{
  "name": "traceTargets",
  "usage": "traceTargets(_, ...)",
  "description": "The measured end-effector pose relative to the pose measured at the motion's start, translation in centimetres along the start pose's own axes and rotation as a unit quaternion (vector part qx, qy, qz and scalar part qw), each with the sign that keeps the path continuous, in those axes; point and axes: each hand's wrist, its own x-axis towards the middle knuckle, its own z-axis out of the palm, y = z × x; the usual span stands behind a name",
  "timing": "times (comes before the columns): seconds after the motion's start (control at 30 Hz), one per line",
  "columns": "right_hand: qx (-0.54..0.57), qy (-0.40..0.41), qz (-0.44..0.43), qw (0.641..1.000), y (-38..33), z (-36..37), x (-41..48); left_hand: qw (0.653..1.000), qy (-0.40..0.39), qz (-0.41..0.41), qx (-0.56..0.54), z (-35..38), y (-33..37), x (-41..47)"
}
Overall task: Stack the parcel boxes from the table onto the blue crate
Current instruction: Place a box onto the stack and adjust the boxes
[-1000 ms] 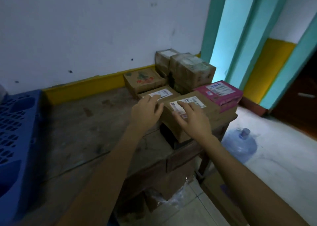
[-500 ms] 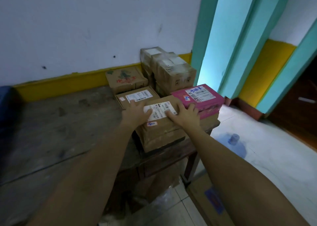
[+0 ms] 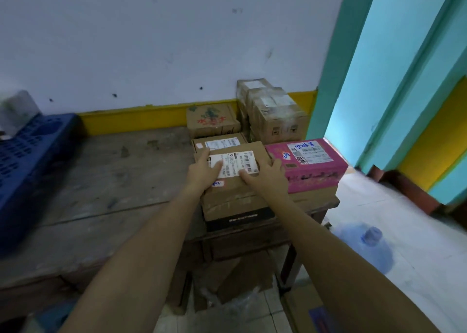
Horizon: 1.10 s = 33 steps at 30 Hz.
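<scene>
Forearms reach forward to a brown parcel box [image 3: 233, 201] with a white label, which sits on a black box [image 3: 240, 219] near the front edge of the wooden table [image 3: 113, 181]. The left hand [image 3: 203, 174] clasps its left side, thumb on the label. The right hand [image 3: 269, 178] grasps its right side, fingers curled over the edge. A water bottle [image 3: 366, 249] stands on the floor at four o'clock. A pink box [image 3: 313, 170] touches the parcel at three o'clock. The blue crate [image 3: 27, 150] is well apart at nine o'clock. Cardboard boxes [image 3: 278, 120] stand against the wall at twelve o'clock.
</scene>
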Motion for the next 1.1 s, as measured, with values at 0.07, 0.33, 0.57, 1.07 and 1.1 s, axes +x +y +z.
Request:
traceTargets(0.07, 0.027, 0.033, -0.021, 0.999, -0.6, -0.4, -0.2, 0.999, 0.031, 0.012, -0.024, -1.4, 0.5, -0.6)
traceTargets(0.33, 0.134, 0.085, -0.094, 0.983, -9.0, -1.2, -3.2, 0.973, 0.195, 0.100, -0.068, -11.4, 0.5, -5.2)
traceTargets(0.57, 0.186, 0.088, -0.185, 0.961, -19.3, 1.5, -7.9, 0.947, 0.297, 0.109, -0.065, -21.3, -4.6, -10.8)
traceTargets(1.07, 0.214, 0.015, -0.314, 0.925, -40.5, 14.5, -23.2, 0.904, 0.420, 0.048, -0.055, -40.9, -24.0, -23.6)
traceTargets(1.1, 0.218, 0.004, -0.327, 0.920, -41.6, 15.4, -23.7, 0.903, 0.425, 0.042, -0.051, -41.9, -25.3, -23.9)
